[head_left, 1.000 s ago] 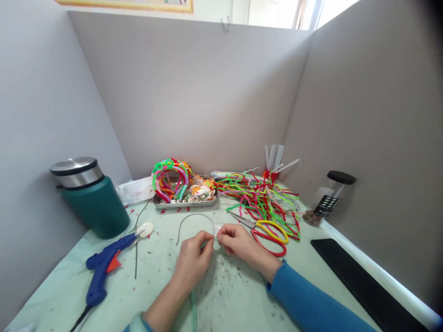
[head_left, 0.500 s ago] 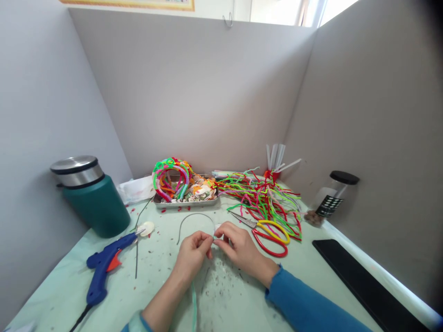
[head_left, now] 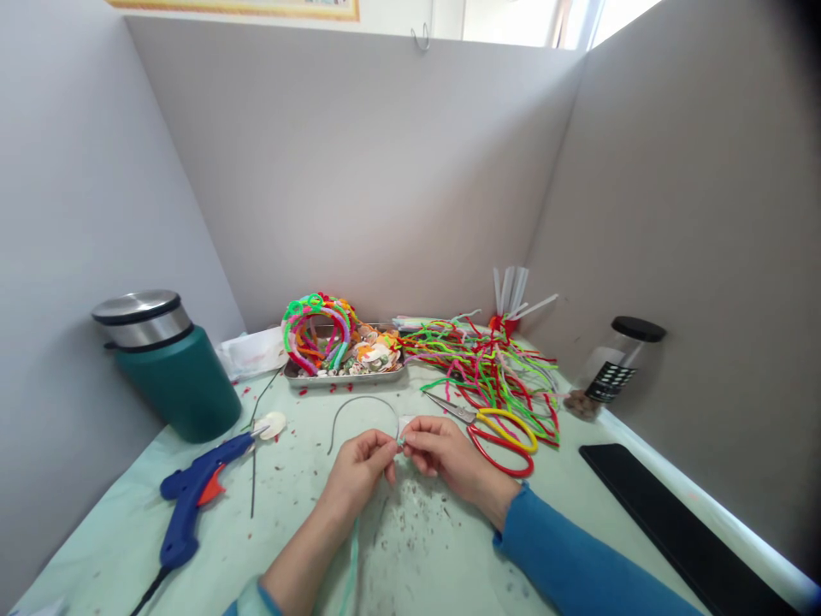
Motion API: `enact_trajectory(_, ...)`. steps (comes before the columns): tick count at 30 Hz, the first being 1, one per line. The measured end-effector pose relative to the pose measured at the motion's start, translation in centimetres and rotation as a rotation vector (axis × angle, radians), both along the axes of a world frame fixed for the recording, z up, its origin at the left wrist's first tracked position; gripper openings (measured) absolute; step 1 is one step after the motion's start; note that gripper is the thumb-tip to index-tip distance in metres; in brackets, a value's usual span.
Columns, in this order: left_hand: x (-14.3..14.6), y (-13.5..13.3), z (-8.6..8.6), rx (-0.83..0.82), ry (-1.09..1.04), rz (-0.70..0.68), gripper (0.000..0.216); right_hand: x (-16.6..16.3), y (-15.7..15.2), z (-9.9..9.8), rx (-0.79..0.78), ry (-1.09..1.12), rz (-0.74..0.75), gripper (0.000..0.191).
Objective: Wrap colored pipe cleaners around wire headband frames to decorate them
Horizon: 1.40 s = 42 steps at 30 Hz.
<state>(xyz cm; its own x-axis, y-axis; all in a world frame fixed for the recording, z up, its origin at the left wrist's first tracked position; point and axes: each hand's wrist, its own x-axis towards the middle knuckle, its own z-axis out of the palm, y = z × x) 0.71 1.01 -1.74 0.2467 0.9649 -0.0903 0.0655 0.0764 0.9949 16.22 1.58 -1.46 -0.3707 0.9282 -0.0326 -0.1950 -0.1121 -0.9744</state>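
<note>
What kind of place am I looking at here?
Probably a small craft workstation, walled by grey partition panels. A blue hot glue gun, a heap of colourful pipe cleaners and red-and-yellow-handled scissors lie on the pale green table cover.

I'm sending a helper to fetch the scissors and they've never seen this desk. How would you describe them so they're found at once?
Start at the tangle of bright pipe cleaners on the right of the pale green table. At its near edge, just right of the right hand, lie the scissors. They alone have steel blades, with one yellow and one red handle loop.
</note>
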Motion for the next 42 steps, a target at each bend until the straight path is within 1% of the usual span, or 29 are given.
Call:
enact_trajectory(3, -0.1, 0.1, -0.1, 0.015, 0.024, 0.021, 0.031, -0.1, 0.0, 0.1, 0.059, -0.087, -0.023, 0.02)
enact_trajectory(8, -0.1, 0.0, -0.1, 0.132, 0.122, 0.063, 0.024, -0.3, 0.1, -0.3, 0.168, -0.216, -0.059, 0.016)
enact_trajectory(10, -0.1, -0.1, -0.1, 0.168, 0.169, 0.068, 0.022, -0.2, 0.0, -0.3, 0.29, -0.322, -0.113, 0.014)
enact_trajectory(14, -0.2, -0.2, -0.1, 0.209, 0.251, 0.076, 0.019, 0.2, -0.5, 0.4, 0.603, -0.553, -0.239, 0.008)
enact_trajectory(16, -0.2, -0.2, -0.2, 0.213, 0.262, 0.083, 0.02, 0.3, -0.7, 0.6, 0.681, -0.593, -0.248, 0.009)
enact_trajectory(17, -0.2, -0.3, -0.2, 0.215, 0.262, 0.088, 0.021, 0.3, -0.8, 0.7, 0.692, -0.593, -0.244, 0.009)
enact_trajectory(18, -0.2, -0.3, -0.1, 0.218, 0.26, 0.093, 0.022, 0.2, -0.8, 0.6, 0.68, -0.576, -0.237, 0.009)
enact_trajectory(19, -0.2, -0.3, 0.0, 0.218, 0.252, 0.094, 0.023, 0.2, -0.7, 0.5, 0.634, -0.536, -0.224, 0.009)
enact_trajectory(20, -0.1, -0.4, 0.2, 0.212, 0.235, 0.089, 0.024, 0.1, -0.6, 0.4, 0.549, -0.471, -0.203, 0.009)
enact_trajectory(23, 0.0, -0.5, 0.6, 0.165, 0.144, 0.051, 0.025, -0.1, -0.2, -0.2, 0.191, -0.211, -0.076, 0.01)
enact_trajectory(24, 0.1, -0.5, 0.7, 0.146, 0.116, 0.043, 0.025, -0.1, 0.0, -0.4, 0.101, -0.147, -0.036, 0.011)
enact_trajectory(25, 0.1, -0.5, 0.8, 0.133, 0.098, 0.043, 0.026, -0.1, 0.1, -0.5, 0.05, -0.115, -0.013, 0.012)
enact_trajectory(26, 0.2, -0.5, 0.8, 0.127, 0.092, 0.05, 0.026, -0.1, 0.2, -0.6, 0.044, -0.118, -0.013, 0.013)
enact_trajectory(27, 0.2, -0.5, 0.8, 0.126, 0.097, 0.06, 0.026, -0.1, 0.2, -0.5, 0.08, -0.152, -0.036, 0.013)
enact_trajectory(28, 0.2, -0.4, 0.7, 0.128, 0.112, 0.075, 0.025, -0.1, 0.2, -0.5, 0.151, -0.211, -0.082, 0.013)
enact_trajectory(31, 0.0, -0.3, 0.2, 0.158, 0.186, 0.107, 0.023, 0.1, -0.2, 0.0, 0.484, -0.447, -0.222, 0.009)
enact_trajectory(33, -0.1, -0.3, -0.1, 0.204, 0.249, 0.12, 0.021, 0.3, -0.5, 0.3, 0.696, -0.598, -0.229, 0.01)
enact_trajectory(35, -0.2, -0.3, -0.2, 0.255, 0.31, 0.124, 0.019, 0.6, -0.7, 0.4, 0.838, -0.733, -0.18, 0.014)
enact_trajectory(38, -0.3, -0.5, -0.1, 0.295, 0.375, 0.118, 0.017, 0.7, -0.9, 0.2, 0.948, -0.888, -0.131, 0.016)
enact_trajectory(40, -0.2, -0.6, 0.0, 0.304, 0.4, 0.116, 0.016, 0.7, -0.9, 0.1, 0.979, -0.943, -0.122, 0.016)
enact_trajectory(42, -0.2, -0.7, 0.1, 0.308, 0.411, 0.116, 0.016, 0.7, -0.9, 0.0, 0.984, -0.954, -0.128, 0.014)
